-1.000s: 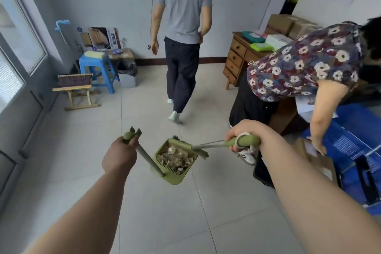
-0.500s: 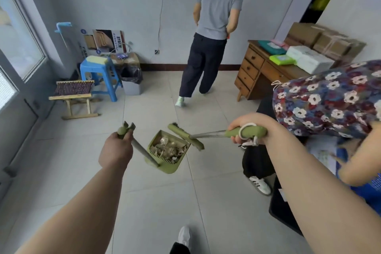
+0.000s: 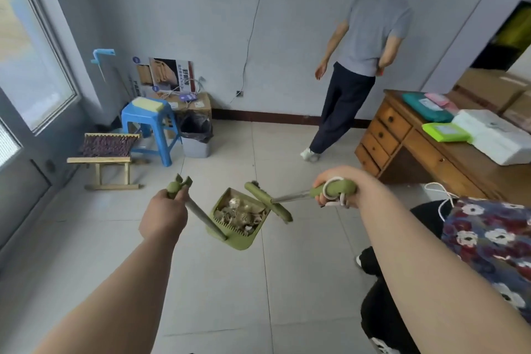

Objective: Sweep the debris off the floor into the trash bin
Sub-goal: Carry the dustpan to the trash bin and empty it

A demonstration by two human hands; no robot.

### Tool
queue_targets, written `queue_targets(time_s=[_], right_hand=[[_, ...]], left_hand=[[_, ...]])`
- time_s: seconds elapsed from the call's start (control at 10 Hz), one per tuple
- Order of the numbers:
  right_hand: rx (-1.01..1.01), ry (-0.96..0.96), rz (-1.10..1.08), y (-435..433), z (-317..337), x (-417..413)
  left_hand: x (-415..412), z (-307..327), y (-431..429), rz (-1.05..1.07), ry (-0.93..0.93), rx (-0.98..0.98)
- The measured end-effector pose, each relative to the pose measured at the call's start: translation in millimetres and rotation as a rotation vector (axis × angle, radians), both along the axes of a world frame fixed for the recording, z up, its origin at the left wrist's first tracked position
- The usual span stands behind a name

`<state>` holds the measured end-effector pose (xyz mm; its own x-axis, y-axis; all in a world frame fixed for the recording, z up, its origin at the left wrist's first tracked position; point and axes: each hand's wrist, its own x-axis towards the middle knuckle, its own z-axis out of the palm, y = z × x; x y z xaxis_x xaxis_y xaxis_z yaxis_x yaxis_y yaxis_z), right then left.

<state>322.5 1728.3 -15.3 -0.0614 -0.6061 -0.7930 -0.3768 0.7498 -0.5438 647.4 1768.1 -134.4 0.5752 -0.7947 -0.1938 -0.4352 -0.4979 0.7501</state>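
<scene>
far left, a blue stool [image 3: 146, 121] stands just beside the black-lined trash bin [image 3: 196, 135]. nearer, the left hand [image 3: 163, 217] is clenched round the handle of a green dustpan [image 3: 240, 220] carried above the floor, with the debris [image 3: 240, 214] lying inside it. to the right, the right hand [image 3: 339, 190] is closed on the brush [image 3: 268, 202] handle, its head touching the dustpan's right rim.

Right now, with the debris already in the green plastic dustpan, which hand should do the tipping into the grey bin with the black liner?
Left. The left hand grips the dustpan handle, and the bin stands ahead on that side. The right hand holds only the green brush.
</scene>
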Motion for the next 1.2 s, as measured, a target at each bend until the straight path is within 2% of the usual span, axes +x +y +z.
queue_targets(time_s=[0.2, 0.3, 0.4, 0.5, 0.6, 0.7, 0.8, 0.9, 1.0, 1.1, 1.2], right_hand=[[-0.229, 0.008, -0.099, -111, 0, 17], [-0.038, 0.063, 0.016, -175, 10, 34], [-0.004, 0.072, 0.053, -239, 14, 45], [-0.215, 0.008, -0.097, -278, 22, 77], [-0.148, 0.003, -0.088, -325, 24, 86], [-0.068, -0.013, 0.016, -392, 16, 94], [-0.217, -0.076, -0.089, -435, 8, 101], [-0.262, -0.045, 0.004, -496, 7, 105], [-0.221, 0.018, 0.068, -559, 11, 101], [-0.040, 0.098, 0.166, -616, 23, 103], [-0.014, 0.167, 0.267, -668, 24, 110]], left_hand=[[17, -12, -120, -0.010, 0.001, 0.032], [31, -5, -183, -0.030, 0.022, 0.033], [49, 7, -243, -0.020, 0.026, 0.018], [61, 17, -298, -0.019, 0.043, 0.003], [69, 22, -343, -0.001, 0.050, -0.003], [77, 22, -391, 0.037, 0.042, 0.000], [81, 20, -435, 0.070, 0.034, 0.020], [80, 19, -480, 0.114, 0.054, 0.014], [77, 20, -526, 0.175, 0.077, 0.015], [76, 23, -567, 0.249, 0.100, 0.000], [78, 24, -597, 0.342, 0.189, -0.040]])
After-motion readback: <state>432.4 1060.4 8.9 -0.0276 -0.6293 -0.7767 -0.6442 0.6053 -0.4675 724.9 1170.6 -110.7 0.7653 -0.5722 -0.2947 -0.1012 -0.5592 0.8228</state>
